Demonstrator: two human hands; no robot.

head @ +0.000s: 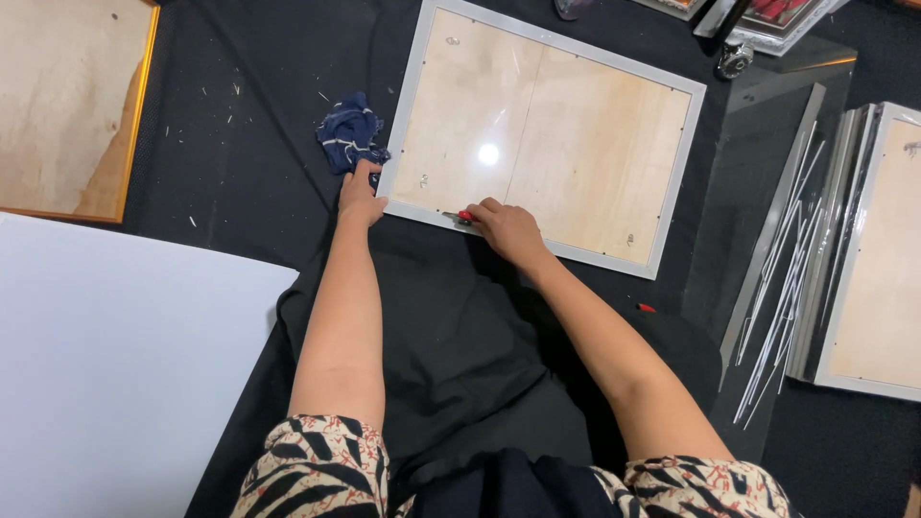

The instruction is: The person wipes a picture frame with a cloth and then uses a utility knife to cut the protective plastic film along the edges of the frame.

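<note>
Right grip pinches red tool against frame.

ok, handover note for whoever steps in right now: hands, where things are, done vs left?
Left hand: flat on the near-left corner of the silver frame, holding nothing; blue cloth just beyond it.
Right hand: fingers shut on a small red tool, tip at the frame's near edge.
Frame lies back-up on the black cloth, wooden backing board in place.
Done: board seated. Left: cannot tell how much of the edge is worked.
</note>
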